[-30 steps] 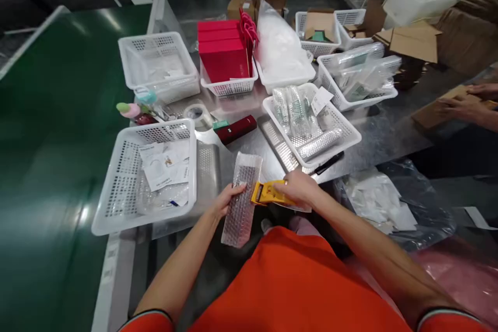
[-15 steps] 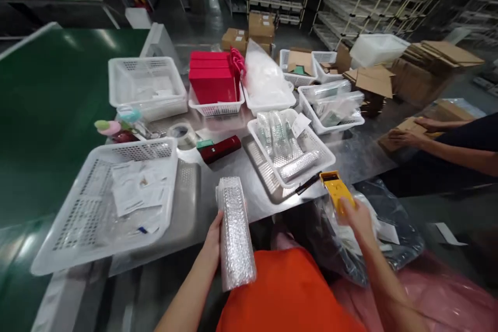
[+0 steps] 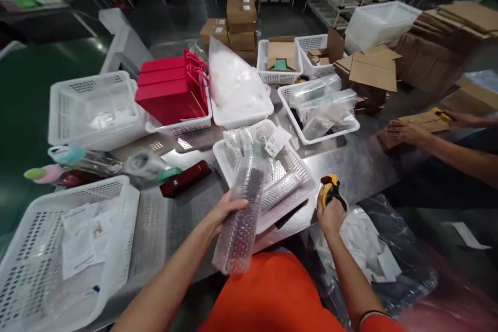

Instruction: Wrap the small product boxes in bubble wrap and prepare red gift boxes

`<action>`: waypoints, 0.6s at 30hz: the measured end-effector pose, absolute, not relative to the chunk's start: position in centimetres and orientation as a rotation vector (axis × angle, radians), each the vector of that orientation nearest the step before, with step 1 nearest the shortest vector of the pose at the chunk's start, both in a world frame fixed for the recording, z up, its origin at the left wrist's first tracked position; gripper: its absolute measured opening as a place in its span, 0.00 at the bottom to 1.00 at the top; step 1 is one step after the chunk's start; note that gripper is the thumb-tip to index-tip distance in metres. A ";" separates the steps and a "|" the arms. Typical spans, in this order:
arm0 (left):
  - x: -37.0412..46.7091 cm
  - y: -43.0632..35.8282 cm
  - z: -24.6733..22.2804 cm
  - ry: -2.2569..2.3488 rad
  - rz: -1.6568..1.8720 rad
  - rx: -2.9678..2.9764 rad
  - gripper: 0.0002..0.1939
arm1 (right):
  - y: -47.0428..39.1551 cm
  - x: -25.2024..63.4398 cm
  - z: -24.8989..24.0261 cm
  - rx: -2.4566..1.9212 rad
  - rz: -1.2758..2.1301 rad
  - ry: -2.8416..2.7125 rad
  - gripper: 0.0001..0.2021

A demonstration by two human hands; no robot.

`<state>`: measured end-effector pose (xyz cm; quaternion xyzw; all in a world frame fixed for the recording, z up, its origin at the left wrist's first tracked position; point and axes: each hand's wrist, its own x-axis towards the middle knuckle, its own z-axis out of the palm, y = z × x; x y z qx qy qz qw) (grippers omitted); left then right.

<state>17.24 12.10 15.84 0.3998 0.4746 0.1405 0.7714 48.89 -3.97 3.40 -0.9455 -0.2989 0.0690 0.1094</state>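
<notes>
My left hand (image 3: 226, 211) grips a long box-shaped package in clear bubble wrap (image 3: 241, 218), tilted over the table's front edge. The package overlaps the near left side of a white basket (image 3: 268, 220) with several bubble-wrapped packages and a white label (image 3: 278, 141). My right hand (image 3: 332, 214) is closed round a yellow-and-black tape dispenser (image 3: 327, 190), right of that basket. Beside the basket's front edge lies a dark flat object (image 3: 291, 214), partly hidden. Left of the package is a dark red box (image 3: 185, 178) with a green end.
A large white basket (image 3: 126, 249) holding papers stands at the left. Behind are red gift bags (image 3: 167, 96), white bags (image 3: 233, 83) and a basket of wrapped packages (image 3: 286, 94). At right, a co-worker's hands (image 3: 414, 131) work at a carton (image 3: 422, 120). Below hangs a plastic bag of white scraps (image 3: 361, 241).
My left hand has raised the wrapped package towards the basket and turned it. My right hand has shifted slightly left with the tape dispenser, now turned differently. The camera view has swung right.
</notes>
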 end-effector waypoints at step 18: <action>31.3 10.8 10.0 1.086 -0.097 2.246 0.41 | 0.4 45.8 9.2 -1.951 -0.055 -1.584 0.19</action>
